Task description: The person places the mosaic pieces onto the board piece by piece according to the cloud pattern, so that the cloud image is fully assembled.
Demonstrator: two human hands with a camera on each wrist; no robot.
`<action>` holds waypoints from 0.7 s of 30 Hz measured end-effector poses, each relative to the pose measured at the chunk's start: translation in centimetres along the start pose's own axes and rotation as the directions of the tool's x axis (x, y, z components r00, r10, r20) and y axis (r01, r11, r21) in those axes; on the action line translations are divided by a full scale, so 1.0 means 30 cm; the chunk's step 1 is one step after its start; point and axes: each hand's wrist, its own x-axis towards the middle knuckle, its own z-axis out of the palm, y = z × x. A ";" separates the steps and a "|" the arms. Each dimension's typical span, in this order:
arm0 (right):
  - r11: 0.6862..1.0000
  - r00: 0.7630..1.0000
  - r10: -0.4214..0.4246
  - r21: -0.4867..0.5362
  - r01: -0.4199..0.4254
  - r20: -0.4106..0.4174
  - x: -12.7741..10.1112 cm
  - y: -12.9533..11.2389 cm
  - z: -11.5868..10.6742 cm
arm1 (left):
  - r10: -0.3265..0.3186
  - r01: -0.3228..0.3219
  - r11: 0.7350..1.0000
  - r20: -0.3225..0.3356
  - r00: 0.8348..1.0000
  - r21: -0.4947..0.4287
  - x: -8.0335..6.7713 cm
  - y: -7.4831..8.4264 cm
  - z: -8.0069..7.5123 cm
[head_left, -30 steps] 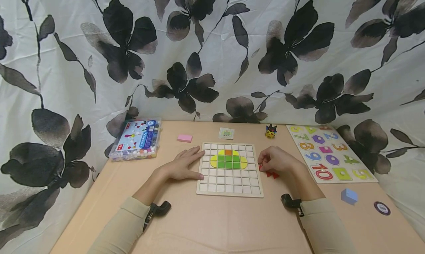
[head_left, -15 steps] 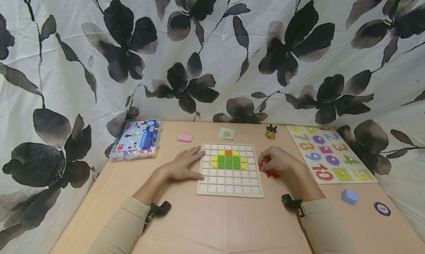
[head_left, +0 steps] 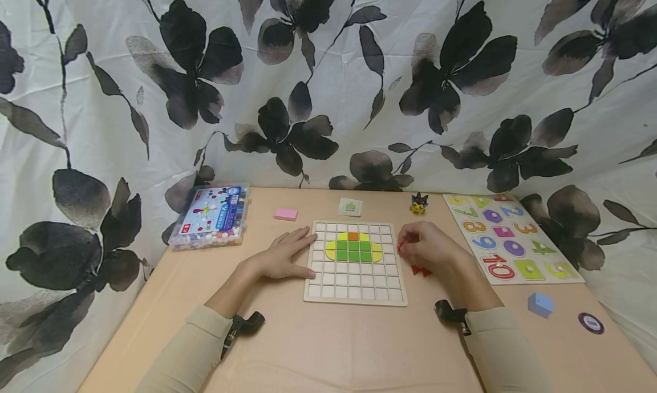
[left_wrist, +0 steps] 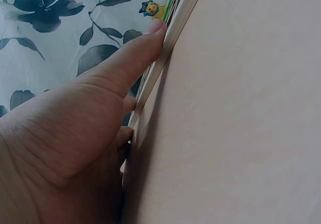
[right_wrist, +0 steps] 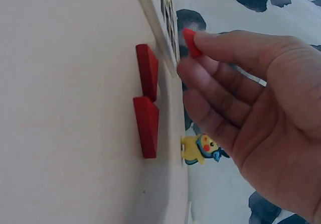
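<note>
A square wooden grid board [head_left: 328, 293] lies mid-table, with green, yellow and orange pieces set in its upper cells. My left hand [head_left: 282, 256] rests on the board's left edge, fingers extended, thumb [left_wrist: 143, 45] along the rim in the left wrist view. Just off the board's right edge, my right hand [head_left: 431, 244] pinches a small red triangular piece [right_wrist: 190, 43] between thumb and fingers. Two more red triangular pieces, one [right_wrist: 146, 73] and another [right_wrist: 146, 128], lie on the table below that hand.
A clear plastic box of beads [head_left: 210, 216] stands at the back left. Behind the board are a pink block [head_left: 285, 214], a pattern card [head_left: 350, 206] and a small yellow figurine [head_left: 418, 203]. A number puzzle board [head_left: 513, 239], a blue block [head_left: 540, 304] and a round disc [head_left: 591, 323] lie right.
My right hand has lifted a red triangular piece slightly off the table and shifted a little up and left. The left hand has stayed still.
</note>
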 end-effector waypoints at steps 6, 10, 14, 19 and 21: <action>0.996 0.989 -0.088 -0.037 0.084 -0.117 0.003 -0.023 0.007 | -0.006 0.006 1.000 -0.003 1.000 -0.006 -0.003 0.003 -0.003; 0.996 0.989 -0.092 -0.017 0.091 -0.117 0.001 -0.036 0.013 | 0.001 -0.001 1.000 -0.005 1.000 -0.007 -0.004 0.002 -0.002; 0.995 0.988 -0.094 -0.034 0.090 -0.121 -0.001 -0.060 0.027 | 0.003 -0.003 1.000 -0.002 1.000 -0.008 -0.004 0.001 -0.001; 0.990 0.983 -0.136 -0.058 0.130 -0.121 0.009 -0.093 0.051 | 0.003 -0.003 1.000 0.001 1.000 0.001 -0.003 0.002 -0.001; 0.989 0.983 -0.148 -0.044 0.143 -0.109 0.015 -0.107 0.064 | 0.002 -0.002 1.000 0.000 1.000 0.004 -0.003 0.003 -0.001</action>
